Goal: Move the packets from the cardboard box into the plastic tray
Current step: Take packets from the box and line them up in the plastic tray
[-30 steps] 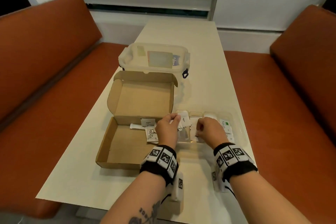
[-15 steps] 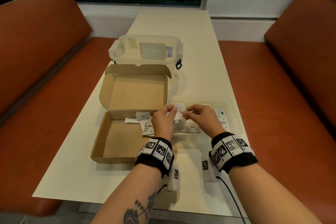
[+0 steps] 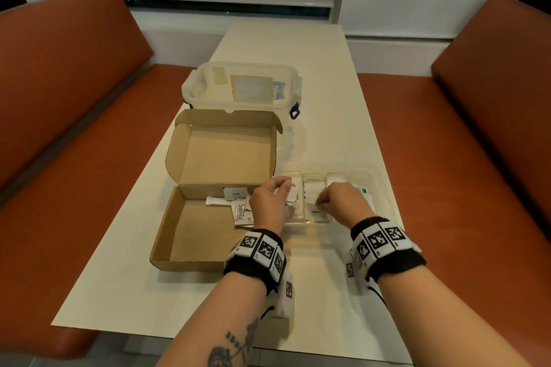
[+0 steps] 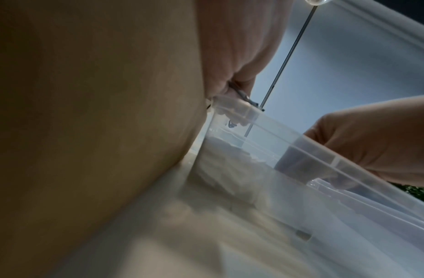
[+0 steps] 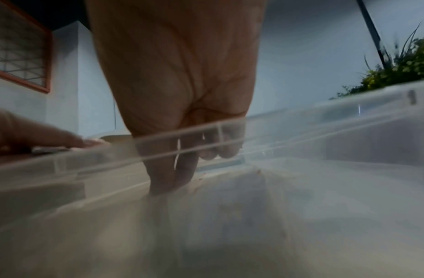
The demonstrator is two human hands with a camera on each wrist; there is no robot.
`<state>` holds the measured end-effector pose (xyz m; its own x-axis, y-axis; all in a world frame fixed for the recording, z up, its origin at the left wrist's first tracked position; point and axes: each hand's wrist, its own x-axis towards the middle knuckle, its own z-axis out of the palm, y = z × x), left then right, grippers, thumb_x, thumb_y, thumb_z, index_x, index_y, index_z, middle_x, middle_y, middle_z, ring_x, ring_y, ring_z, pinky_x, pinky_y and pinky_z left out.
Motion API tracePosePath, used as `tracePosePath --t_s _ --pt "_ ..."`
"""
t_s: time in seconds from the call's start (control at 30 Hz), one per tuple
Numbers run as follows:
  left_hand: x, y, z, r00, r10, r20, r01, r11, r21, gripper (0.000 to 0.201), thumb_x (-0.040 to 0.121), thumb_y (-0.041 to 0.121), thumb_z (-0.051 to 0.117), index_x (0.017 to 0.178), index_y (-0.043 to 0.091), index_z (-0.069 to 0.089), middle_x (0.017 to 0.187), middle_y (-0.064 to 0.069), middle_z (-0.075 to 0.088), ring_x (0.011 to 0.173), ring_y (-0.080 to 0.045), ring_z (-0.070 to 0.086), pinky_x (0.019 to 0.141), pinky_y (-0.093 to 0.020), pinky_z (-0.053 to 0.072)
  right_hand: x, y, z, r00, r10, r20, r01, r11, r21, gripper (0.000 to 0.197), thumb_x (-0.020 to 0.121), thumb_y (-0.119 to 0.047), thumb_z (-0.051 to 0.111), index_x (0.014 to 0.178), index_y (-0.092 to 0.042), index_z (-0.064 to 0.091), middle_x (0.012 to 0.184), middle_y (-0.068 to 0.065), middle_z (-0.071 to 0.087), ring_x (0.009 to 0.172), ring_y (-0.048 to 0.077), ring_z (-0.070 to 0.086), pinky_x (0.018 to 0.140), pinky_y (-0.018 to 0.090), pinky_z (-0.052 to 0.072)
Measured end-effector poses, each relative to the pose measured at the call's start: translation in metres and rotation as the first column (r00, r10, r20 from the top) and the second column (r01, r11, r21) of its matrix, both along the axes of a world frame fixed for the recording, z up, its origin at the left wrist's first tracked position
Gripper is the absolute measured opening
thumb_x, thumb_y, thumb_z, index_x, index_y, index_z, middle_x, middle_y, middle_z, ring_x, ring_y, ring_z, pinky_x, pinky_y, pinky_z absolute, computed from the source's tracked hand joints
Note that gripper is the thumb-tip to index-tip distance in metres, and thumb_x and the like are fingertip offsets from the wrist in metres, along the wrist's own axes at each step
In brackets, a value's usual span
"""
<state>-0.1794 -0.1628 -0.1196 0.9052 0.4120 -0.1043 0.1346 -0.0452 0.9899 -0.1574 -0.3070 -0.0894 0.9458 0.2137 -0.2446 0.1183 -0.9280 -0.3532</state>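
Right hand (image 3: pixel 343 202) dropped into plastic tray (image 3: pixel 384 188) — pinching packet (image 3: pixel 317 211).

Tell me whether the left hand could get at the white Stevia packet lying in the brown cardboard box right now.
Probably yes, once freed. The white Stevia packet lies uncovered in the open brown cardboard box, just left of the left hand. That hand pinches other white packets over the clear plastic tray.

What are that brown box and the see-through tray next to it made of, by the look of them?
The brown box looks like matte corrugated cardboard: dull tan walls, folded flaps and creased edges. The tray looks like clear, glossy rigid plastic: the table shows through its walls, and its rim catches light in the right wrist view. The exact plastic cannot be told.
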Motion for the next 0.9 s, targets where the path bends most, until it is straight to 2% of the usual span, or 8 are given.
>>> tracePosePath --t_s 0.17,0.3,0.43,0.5,0.6,0.67,0.8,0.9 --pt "0.000 0.000 -0.001 1.000 -0.003 0.004 0.003 1.000 0.010 0.010 0.089 0.017 0.064 0.086 0.024 0.070 0.083 0.009 0.069 0.080 -0.010 0.061 0.082 -0.036 0.055 0.001 0.003 -0.008 0.998 0.043 0.043 -0.041 0.997 -0.064 0.020 0.089 -0.011 0.057 0.098 -0.016 0.074 0.103 0.004 0.069 0.096 0.021 0.063 0.083 0.028 0.050" --pt "0.000 0.000 -0.001 1.000 -0.010 0.010 0.009 0.999 0.030 0.009 0.089 0.018 0.063 0.092 0.019 0.072 0.086 0.006 0.069 0.084 -0.012 0.062 0.083 -0.038 0.055 0.000 0.001 -0.016 0.991 0.051 0.126 -0.048 0.999 -0.025 0.013 0.083 -0.014 0.065 0.094 -0.017 0.070 0.102 0.002 0.057 0.093 0.019 0.057 0.070 0.024 0.038" --pt "0.001 0.000 0.001 1.000 -0.018 0.003 0.018 0.999 0.036 0.009 0.089 0.019 0.063 0.093 0.019 0.072 0.087 0.006 0.069 0.085 -0.013 0.062 0.084 -0.038 0.054 0.000 0.004 -0.019 0.996 0.019 0.085 -0.015 0.999 -0.044 0.012 0.078 -0.013 0.070 0.088 -0.019 0.069 0.100 0.001 0.054 0.089 0.019 0.057 0.072 0.026 0.044" --pt "0.002 0.000 0.001 1.000 -0.019 -0.006 0.020 0.999 0.028 0.009 0.089 0.019 0.064 0.093 0.019 0.072 0.088 0.005 0.069 0.086 -0.014 0.063 0.084 -0.039 0.054 0.000 0.005 -0.017 0.996 -0.003 0.091 0.006 1.000 -0.026 0.014 0.076 -0.013 0.070 0.089 -0.018 0.066 0.100 0.001 0.055 0.088 0.020 0.057 0.070 0.026 0.043" --pt "0.003 0.002 0.004 0.999 -0.029 -0.025 0.029 1.000 0.012 0.007 0.088 0.020 0.064 0.091 0.021 0.071 0.087 0.006 0.068 0.085 -0.016 0.062 0.085 -0.039 0.054 -0.003 0.006 -0.012 0.992 -0.051 0.119 0.041 0.996 0.079 0.009 0.082 -0.020 0.067 0.090 -0.017 0.063 0.097 0.000 0.057 0.086 0.017 0.056 0.071 0.025 0.041" --pt "0.002 0.001 0.007 0.999 -0.036 -0.032 0.037 0.999 0.016 0.006 0.088 0.022 0.065 0.090 0.022 0.071 0.085 0.005 0.069 0.078 -0.016 0.060 0.084 -0.038 0.055 -0.006 0.005 -0.004 0.989 -0.093 0.118 0.068 0.976 0.205 0.007 0.087 -0.023 0.062 0.088 -0.017 0.065 0.090 0.000 0.062 0.082 0.015 0.057 0.072 0.025 0.043" --pt "0.002 -0.003 0.014 0.998 -0.059 -0.027 0.058 0.998 -0.039 0.007 0.086 0.021 0.067 0.083 0.026 0.070 0.081 0.005 0.069 0.074 -0.013 0.060 0.070 -0.029 0.054 -0.014 0.003 0.014 0.977 -0.205 0.054 0.155 0.864 0.478 0.014 0.090 -0.021 0.059 0.088 -0.012 0.070 0.078 0.001 0.066 0.071 0.012 0.056 0.073 0.028 0.048" --pt "0.004 -0.008 0.023 0.994 -0.107 -0.013 0.106 0.993 -0.052 0.012 0.087 0.022 0.066 0.095 0.016 0.073 0.082 0.005 0.068 0.074 -0.010 0.059 0.066 -0.025 0.052 -0.016 0.003 0.027 0.970 -0.244 0.003 0.197 0.790 0.580 0.016 0.092 -0.024 0.057 0.091 -0.014 0.069 0.072 -0.003 0.065 0.057 0.008 0.054 0.057 0.019 0.047"
